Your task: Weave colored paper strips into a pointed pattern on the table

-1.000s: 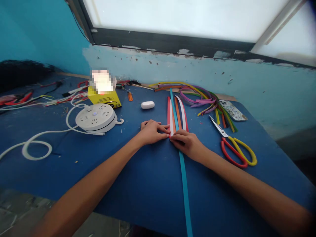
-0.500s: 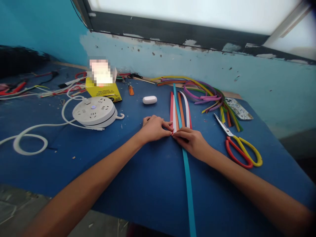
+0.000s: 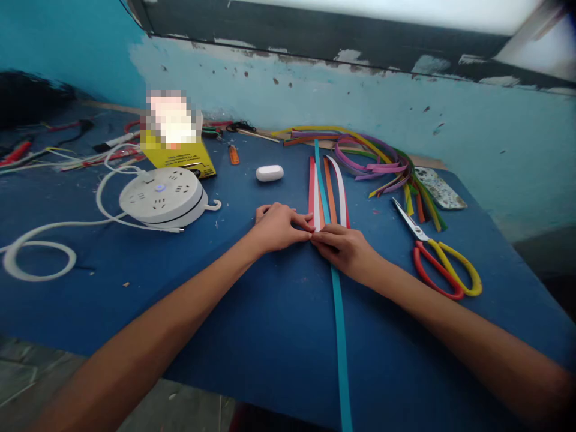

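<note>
Set the thumb and forefinger of the left hand (image 3: pixel 278 228) in a light pinch on the near end of the red strip (image 3: pixel 311 192), and match with the bunched fingertips of the right hand (image 3: pixel 344 245), apparently pinching too, just beside at three o'clock. Judging by the narrow bands, best to press evenly with pads rather than nails, so as not to crease or skew anything; hold both sets of fingertips low to the table (image 3: pixel 279 336), and line up edges before squeezing. Probably wise also to leave the teal strip (image 3: pixel 341 336) flat and untwisted under the right hand, with little tug on the long tail. Impossible to tell the exact overlap beneath the fingers. Now for places: from the meeting fingertips, find the red strip, the white strip (image 3: pixel 339 180) and the orange strip (image 3: pixel 330 192) fanning out between twelve and one o'clock, close together, with near ends at or under the fingers. Find the teal strip running both ways, up toward twelve and down toward six o'clock. From the right hand, look to three o'clock for the scissors (image 3: pixel 422 237), and to one o'clock for the bundle of strips (image 3: pixel 391 168). From the left hand, look toward twelve for the white case (image 3: pixel 269 173).
</note>
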A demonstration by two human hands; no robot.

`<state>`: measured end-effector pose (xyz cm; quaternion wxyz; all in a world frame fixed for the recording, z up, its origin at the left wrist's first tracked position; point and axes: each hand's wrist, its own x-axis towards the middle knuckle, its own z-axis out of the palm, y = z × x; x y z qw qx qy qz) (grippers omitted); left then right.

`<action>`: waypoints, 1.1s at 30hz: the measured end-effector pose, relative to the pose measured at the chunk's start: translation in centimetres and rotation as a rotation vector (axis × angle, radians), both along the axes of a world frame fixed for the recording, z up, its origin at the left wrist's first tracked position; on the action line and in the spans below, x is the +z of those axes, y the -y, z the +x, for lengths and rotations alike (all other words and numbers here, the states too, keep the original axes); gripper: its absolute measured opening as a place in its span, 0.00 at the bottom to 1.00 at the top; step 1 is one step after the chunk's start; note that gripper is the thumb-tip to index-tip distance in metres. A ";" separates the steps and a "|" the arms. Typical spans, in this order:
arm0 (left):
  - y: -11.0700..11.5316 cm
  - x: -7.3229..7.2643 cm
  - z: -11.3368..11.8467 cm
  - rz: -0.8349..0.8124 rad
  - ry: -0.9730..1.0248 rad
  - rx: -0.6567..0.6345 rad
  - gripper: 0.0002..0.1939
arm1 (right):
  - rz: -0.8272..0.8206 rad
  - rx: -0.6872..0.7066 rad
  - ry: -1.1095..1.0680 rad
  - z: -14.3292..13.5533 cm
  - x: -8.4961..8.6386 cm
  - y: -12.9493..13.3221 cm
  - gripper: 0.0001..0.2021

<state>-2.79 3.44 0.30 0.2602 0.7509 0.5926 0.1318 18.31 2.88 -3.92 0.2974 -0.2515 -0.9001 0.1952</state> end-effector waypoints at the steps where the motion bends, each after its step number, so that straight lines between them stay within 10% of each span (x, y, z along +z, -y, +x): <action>1: 0.0 0.0 -0.1 0.001 -0.001 -0.006 0.10 | -0.006 0.000 -0.010 0.0 0.0 0.0 0.12; 33: 0.2 -1.4 -0.5 0.143 0.047 0.027 0.13 | 0.068 0.048 0.075 0.1 0.6 0.3 0.12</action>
